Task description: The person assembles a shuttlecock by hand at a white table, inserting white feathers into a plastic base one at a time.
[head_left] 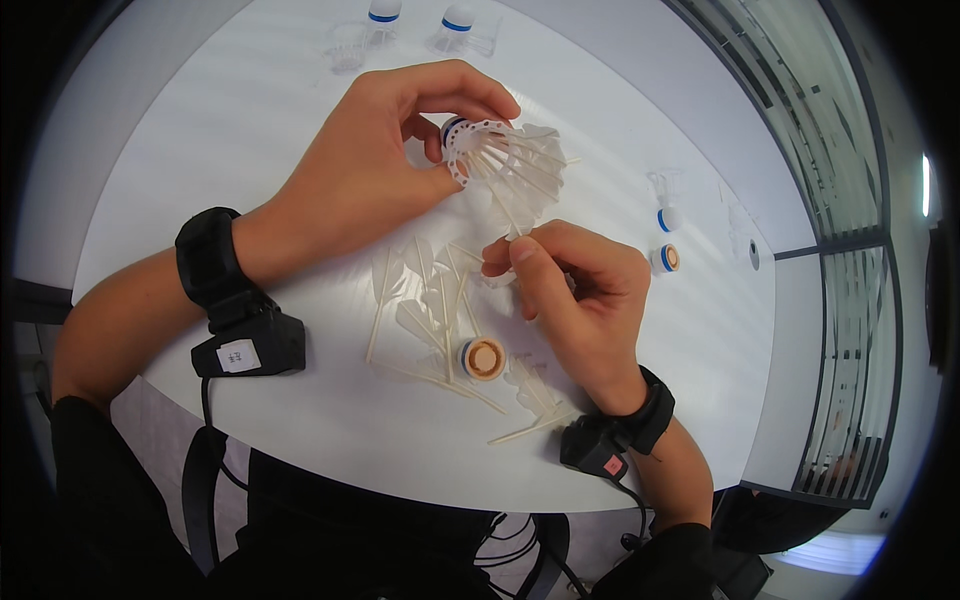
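Observation:
My left hand [375,150] is closed round the white, blue-banded head of a shuttlecock [462,135], tilted with its skirt toward the right. Several white feathers [530,165] fan out from its pierced white collar. Below it, my right hand [590,290] pinches the end of one feather [505,205] between thumb and forefinger; whether that feather sits in the collar I cannot tell. Several loose feathers [430,310] with pale shafts lie crossed on the table under my hands. Beside them stands a round cork base [483,358], its tan ringed face up. Something whitish is partly hidden behind my right fingers.
On the white table [250,400], two blue-banded shuttlecock heads with clear skirts, a far one [384,12] and its neighbour [456,20], stand at the back. To the right are another shuttlecock [668,215] and a cork base [665,258]. Cabled black devices [250,345] are strapped to my wrists.

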